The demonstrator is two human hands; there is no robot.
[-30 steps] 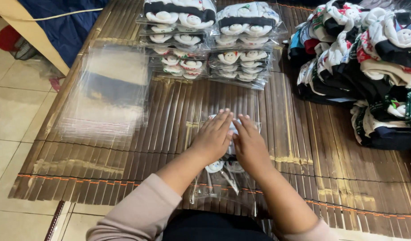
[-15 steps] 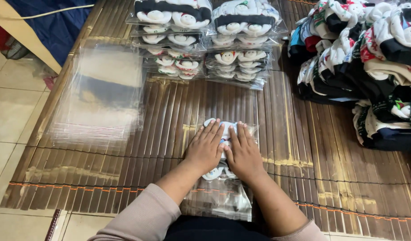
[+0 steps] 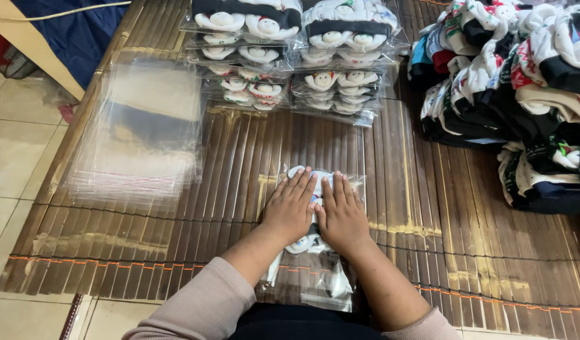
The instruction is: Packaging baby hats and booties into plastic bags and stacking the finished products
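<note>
My left hand and my right hand lie flat side by side, fingers together, pressing down on a clear plastic bag that holds folded socks with white snowman faces. The bag rests on a brown bamboo mat. Its open end reaches toward me, below my wrists. Most of the socks are hidden under my palms.
Two stacks of bagged snowman socks stand at the far side of the mat. A pile of empty clear bags lies at the left. Loose patterned socks are heaped at the right. Tiled floor borders the mat's left edge.
Both hands have slid slightly toward me along the bag, still pressing it flat. The bag's open end now lies flatter on the mat.
</note>
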